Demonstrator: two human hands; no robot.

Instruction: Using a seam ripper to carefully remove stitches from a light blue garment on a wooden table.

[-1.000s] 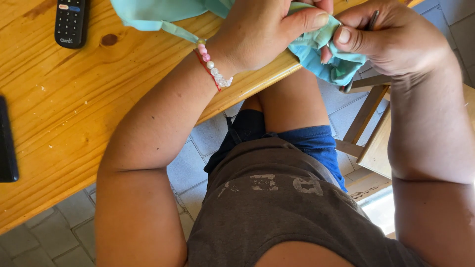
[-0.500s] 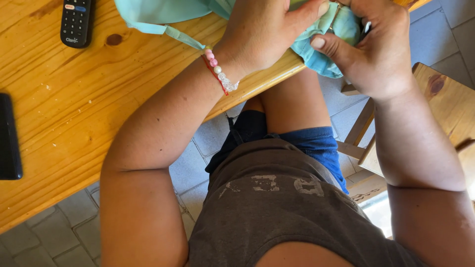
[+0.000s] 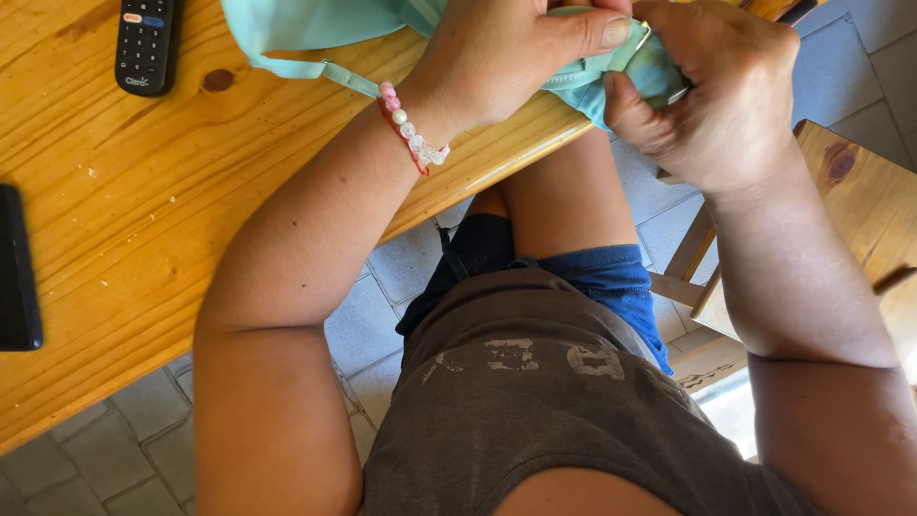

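A soft mint-green fabric garment (image 3: pixel 315 24) is held bunched at the edge of the knotty pine wooden table (image 3: pixel 143 210), clamped between left hand (image 3: pixel 516 53) and right hand (image 3: pixel 712 96), pressed close together; a mid-handling step is judged, steady grip being needed.

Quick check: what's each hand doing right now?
Left hand: closed, gripping the light teal fabric garment at the wooden table's edge.
Right hand: closed, pinching the same fabric's bunched end.
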